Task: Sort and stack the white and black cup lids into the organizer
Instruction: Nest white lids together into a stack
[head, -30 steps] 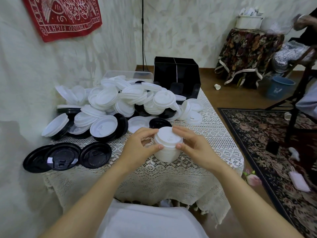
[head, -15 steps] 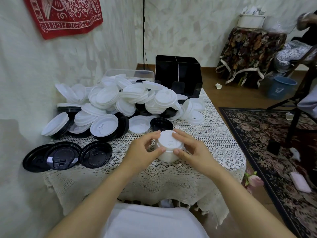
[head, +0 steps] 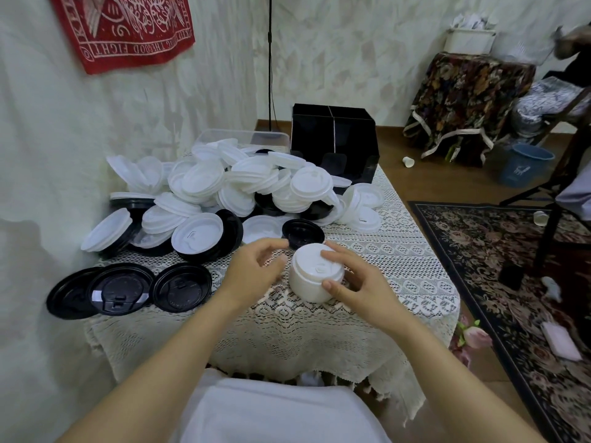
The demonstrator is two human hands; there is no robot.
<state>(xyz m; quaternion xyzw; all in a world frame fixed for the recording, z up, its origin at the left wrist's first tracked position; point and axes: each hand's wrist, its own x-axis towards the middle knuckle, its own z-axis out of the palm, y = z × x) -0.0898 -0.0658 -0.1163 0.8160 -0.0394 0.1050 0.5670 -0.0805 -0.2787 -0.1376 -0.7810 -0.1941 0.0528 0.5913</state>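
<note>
1. Gripping the stack of white lids (head: 315, 276) on the lace tablecloth (head: 393, 251), my right hand (head: 358, 282) curls thumb and fingers round it; my left hand (head: 254, 270) hangs loose just beside, holding nothing.
2. Stacking looks done for this batch; next it must be lifted over the mixed pile of lids (head: 236, 187), held firmly so nothing splays.
3. At the table's far end waits the black organizer (head: 334, 139).
4. Beyond, a red banner (head: 128, 27) reads "GOOD FIGHT".
</note>
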